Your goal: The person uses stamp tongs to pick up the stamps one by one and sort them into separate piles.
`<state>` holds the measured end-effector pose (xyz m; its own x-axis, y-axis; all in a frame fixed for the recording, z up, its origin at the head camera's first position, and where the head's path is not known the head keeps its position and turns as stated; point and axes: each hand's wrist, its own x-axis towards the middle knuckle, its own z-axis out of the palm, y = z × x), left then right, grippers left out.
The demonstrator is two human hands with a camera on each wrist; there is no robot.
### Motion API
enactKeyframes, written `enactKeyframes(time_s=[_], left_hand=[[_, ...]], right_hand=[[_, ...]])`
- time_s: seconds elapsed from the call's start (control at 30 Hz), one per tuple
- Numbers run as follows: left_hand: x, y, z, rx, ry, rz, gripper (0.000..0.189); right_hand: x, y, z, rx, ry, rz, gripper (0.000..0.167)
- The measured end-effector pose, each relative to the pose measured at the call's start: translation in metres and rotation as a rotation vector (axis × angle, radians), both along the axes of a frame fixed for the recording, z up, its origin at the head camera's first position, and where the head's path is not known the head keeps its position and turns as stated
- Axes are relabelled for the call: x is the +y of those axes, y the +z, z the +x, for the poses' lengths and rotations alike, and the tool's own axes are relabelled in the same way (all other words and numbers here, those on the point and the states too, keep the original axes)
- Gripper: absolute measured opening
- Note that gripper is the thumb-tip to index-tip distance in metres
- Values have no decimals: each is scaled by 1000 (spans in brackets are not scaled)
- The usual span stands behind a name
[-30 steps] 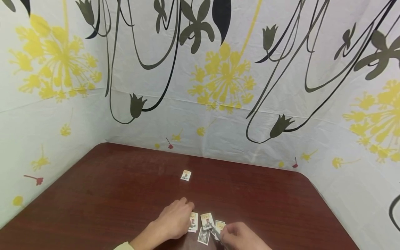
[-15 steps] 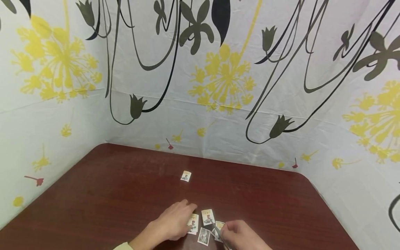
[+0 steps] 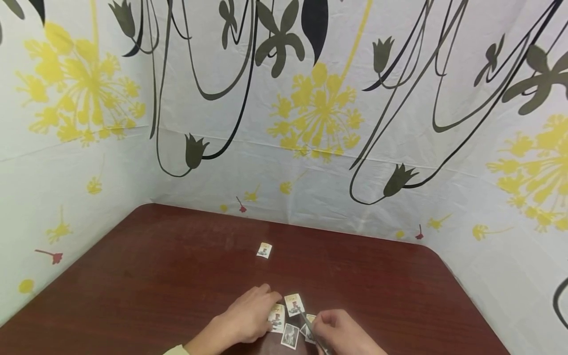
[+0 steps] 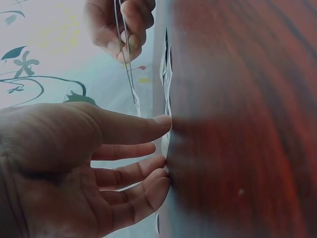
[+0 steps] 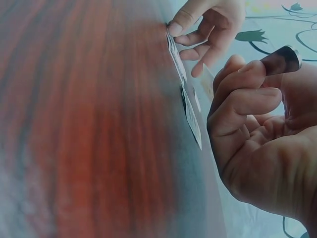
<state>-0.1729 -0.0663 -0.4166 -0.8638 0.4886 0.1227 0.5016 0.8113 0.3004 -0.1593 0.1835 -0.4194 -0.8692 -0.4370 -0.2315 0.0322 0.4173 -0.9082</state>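
Observation:
Near the table's front, my right hand (image 3: 343, 333) pinches a pair of metal tweezers (image 3: 314, 334), whose tips meet a small yellow-and-white postage stamp (image 3: 293, 301). In the left wrist view the tweezers (image 4: 124, 54) point down at a slant, with the stamp at their tips. My left hand (image 3: 249, 314) rests with bent, spread fingers beside a small stack of similar stamps (image 3: 277, 318); its thumb and fingertips touch down there. Between the hands lie a grey stamp (image 3: 290, 337) and some overlapping stamps (image 3: 308, 330), partly hidden by the right hand.
A single stamp (image 3: 264, 250) lies farther back on the dark red-brown table (image 3: 186, 261). White cloth (image 3: 248, 172) printed with yellow and grey flowers hangs behind and along both sides of the table.
The stamp at the tweezers has moved away from the overlapping stamps and the grey one, toward the table's back. My left hand and the stack beside it have shifted slightly right.

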Motion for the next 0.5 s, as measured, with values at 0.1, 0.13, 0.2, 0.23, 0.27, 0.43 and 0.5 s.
enactKeyframes(time_s=[0.1, 0.13, 0.2, 0.23, 0.27, 0.43, 0.5], left_hand=[[1, 0, 0, 13, -8, 11, 41], [1, 0, 1, 13, -10, 14, 39], [0, 0, 1, 12, -14, 20, 38], [0, 0, 2, 12, -13, 21, 37], [0, 1, 2, 13, -14, 22, 37], [0, 1, 3, 24, -9, 21, 36], [0, 0, 3, 27, 3, 19, 36]], right_hand=[[0, -1, -1, 8, -3, -11, 21], [0, -1, -2, 8, -4, -15, 23], [0, -1, -3, 19, 2, -26, 26], [0, -1, -3, 27, 4, -32, 28], [0, -1, -3, 33, 7, -38, 29], [-1, -2, -5, 59, 6, -65, 29], [-2, -2, -6, 61, -4, -65, 28]])
